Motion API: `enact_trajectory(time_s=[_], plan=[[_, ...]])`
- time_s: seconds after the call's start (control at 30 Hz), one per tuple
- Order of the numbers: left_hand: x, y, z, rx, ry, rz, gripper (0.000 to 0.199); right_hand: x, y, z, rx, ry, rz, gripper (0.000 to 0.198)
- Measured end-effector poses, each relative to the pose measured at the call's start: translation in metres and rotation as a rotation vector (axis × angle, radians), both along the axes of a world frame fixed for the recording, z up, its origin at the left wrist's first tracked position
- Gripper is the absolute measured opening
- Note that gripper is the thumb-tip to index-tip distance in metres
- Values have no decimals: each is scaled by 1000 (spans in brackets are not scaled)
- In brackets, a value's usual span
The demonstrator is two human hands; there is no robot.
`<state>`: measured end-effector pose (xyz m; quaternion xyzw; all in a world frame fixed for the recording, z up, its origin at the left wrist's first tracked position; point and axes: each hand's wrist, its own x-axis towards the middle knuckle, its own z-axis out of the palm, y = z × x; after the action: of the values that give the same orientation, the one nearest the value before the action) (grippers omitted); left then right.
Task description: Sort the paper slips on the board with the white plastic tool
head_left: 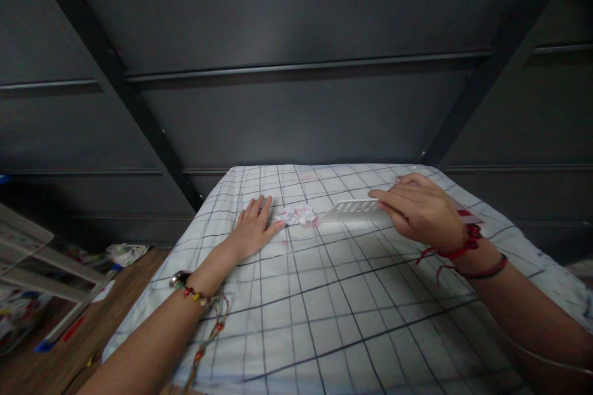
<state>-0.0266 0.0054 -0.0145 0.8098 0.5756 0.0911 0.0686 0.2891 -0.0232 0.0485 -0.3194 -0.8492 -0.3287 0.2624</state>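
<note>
My left hand (252, 228) lies flat on the checked cloth (296, 296), fingers spread, its thumb reaching the edge of a small heap of white and pink scraps (298, 216). My right hand (419, 203) pinches the top of a thin white slotted plastic plate (354, 210) between thumb and fingers. The plate is tilted, and its left end comes down close to the right side of the scraps. Whether it touches them I cannot tell. Beyond my right wrist, partly hidden by it, lies a flat pink and red item (467, 215).
A dark panelled wall (296, 117) stands directly behind the cloth-covered table. To the left, a pale rack (55, 265) stands on the wooden floor (125, 290), with a crumpled light-coloured bag (127, 253) near it.
</note>
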Motion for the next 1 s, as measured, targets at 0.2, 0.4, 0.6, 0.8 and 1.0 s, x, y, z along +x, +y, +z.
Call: enact_trajectory(time_s=[0.2,0.4,0.6,0.8,1.0], plan=[[-1,1,-3,8,-2,-10,74,1,0,1,-27,8,-6,22],[-2,2,-5,22,3,-20,73,4,-2,2,1,18,33,19],[-1,2,-4,9,5,-19,74,2,-3,4,5,-16,43,19],[0,1,-2,-4,11,-16,72,1,-4,2,3,32,29,19],[2,1,-1,-9,18,-18,74,-2,-3,0,-6,-19,21,21]])
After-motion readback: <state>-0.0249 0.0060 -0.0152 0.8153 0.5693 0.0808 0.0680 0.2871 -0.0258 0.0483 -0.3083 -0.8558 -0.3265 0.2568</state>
